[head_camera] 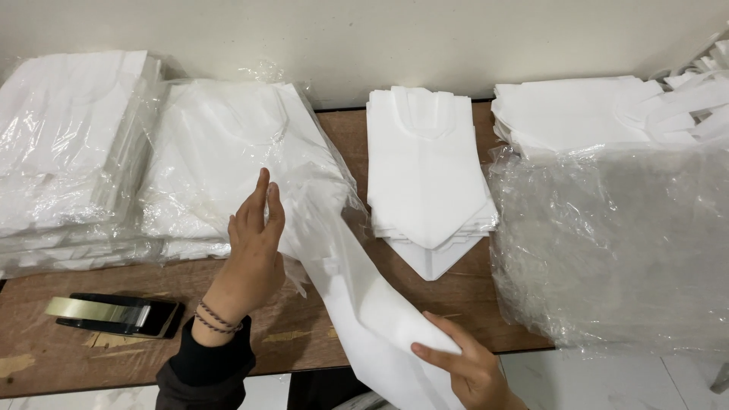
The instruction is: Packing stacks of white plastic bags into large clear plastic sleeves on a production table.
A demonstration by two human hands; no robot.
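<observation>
My left hand (254,243) is raised, fingers together and flat, against the clear plastic wrap of a pack of white fabric bags (228,152). My right hand (467,364) grips the lower end of one white fabric bag (364,296) that stretches from the pack's open corner down toward the table's front edge. A neat stack of folded white bags (425,167) with pointed bottoms lies on the wooden table (304,334) to the right of the pulled bag.
Another wrapped pack of white bags (68,152) sits at the far left. A tape dispenser (118,313) lies near the front left edge. A large crumpled clear plastic sheet (615,243) covers the right side, with more white bags (585,110) behind it.
</observation>
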